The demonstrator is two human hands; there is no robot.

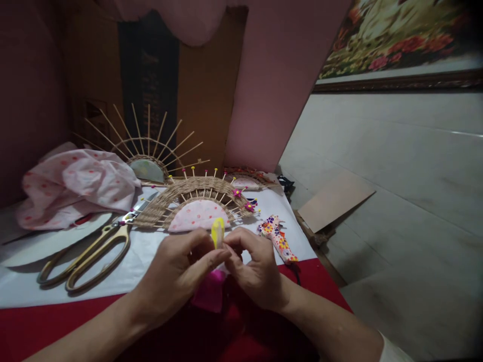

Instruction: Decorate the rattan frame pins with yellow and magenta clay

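Observation:
My left hand and my right hand meet over the front of the table, fingers pinched together. Between their fingertips a small yellow piece sticks up, with a pale middle; its material is hard to make out. A bright pink piece, seemingly cloth, shows beneath my fingers. Just beyond lies a woven half-round fan shape with a dotted fabric centre. Sticks with yellow and pink tips stand along its curve, and pink flowers sit at its right end.
Large scissors lie at left by a pale curved sheet and bunched dotted cloth. Behind, a bare stick fan leans near a cardboard box. A flower-print cloth piece lies near the table's right edge.

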